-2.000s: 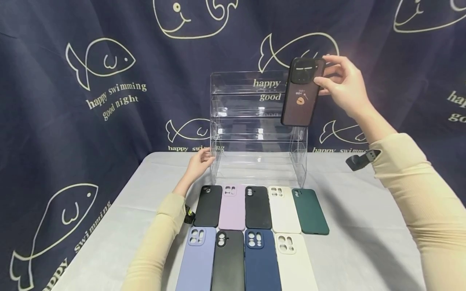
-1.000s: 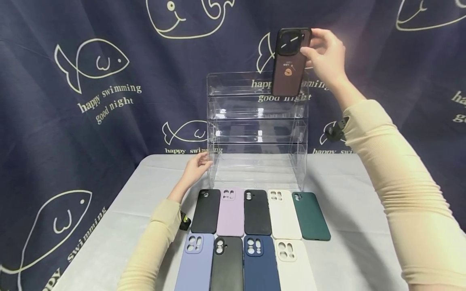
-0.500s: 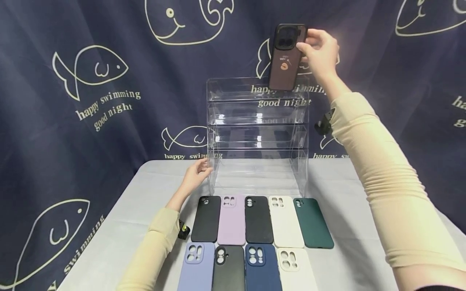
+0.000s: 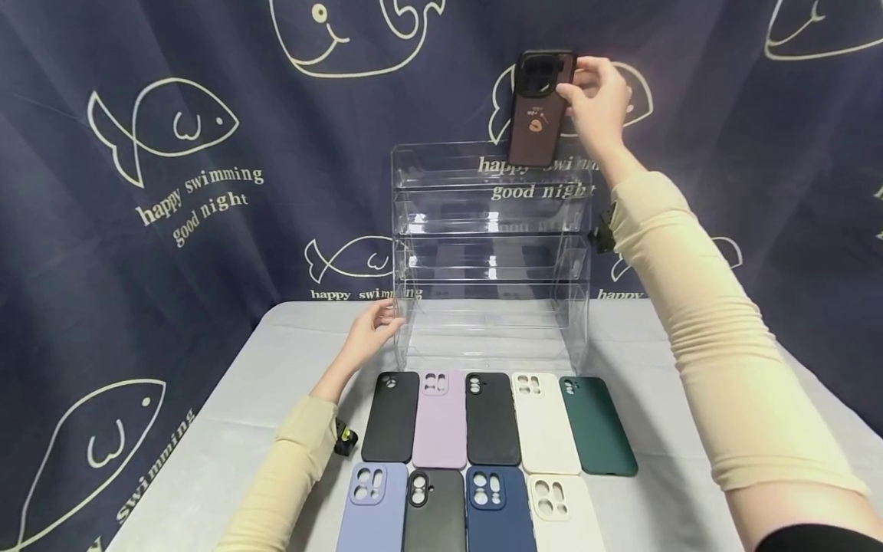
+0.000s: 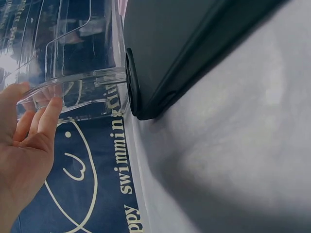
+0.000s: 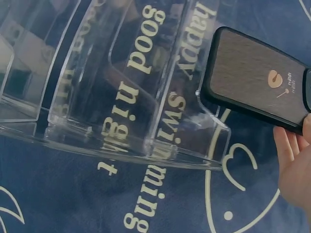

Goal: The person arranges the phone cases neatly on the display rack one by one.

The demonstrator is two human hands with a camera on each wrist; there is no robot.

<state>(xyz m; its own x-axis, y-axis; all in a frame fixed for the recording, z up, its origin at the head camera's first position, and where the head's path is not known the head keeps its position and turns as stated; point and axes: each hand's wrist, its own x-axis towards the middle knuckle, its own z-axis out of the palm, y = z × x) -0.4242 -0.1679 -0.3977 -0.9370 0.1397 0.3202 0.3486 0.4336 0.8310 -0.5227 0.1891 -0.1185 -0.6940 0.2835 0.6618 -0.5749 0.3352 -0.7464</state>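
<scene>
High at the back right, my right hand (image 4: 599, 103) pinches a black-framed phone case (image 4: 536, 138) with a brownish translucent back and a small printed motif. Thumb and fingers hold its right edge near the camera cutout. The case's lower end is level with the top tier of a clear tiered display rack (image 4: 491, 287); in the right wrist view the case (image 6: 252, 73) overlaps the rack's top corner, and I cannot tell whether they touch. My left hand (image 4: 370, 333) grips the rack's left side edge; in the left wrist view its thumb and fingers lie on either side of the clear panel.
Two rows of phone cases lie on the pale tablecloth (image 4: 228, 445) before the rack: black (image 4: 390, 418), lilac (image 4: 440, 429), white (image 4: 548, 429) and green (image 4: 599, 425) behind, periwinkle (image 4: 372, 521) and navy (image 4: 500, 525) among those in front. A dark-blue fish-patterned curtain (image 4: 228, 253) hangs behind.
My right hand has raised the brownish phone case up and left, from beside the rack's right side to its top tier, slowing lately. The left hand stays at the rack's side edge.
</scene>
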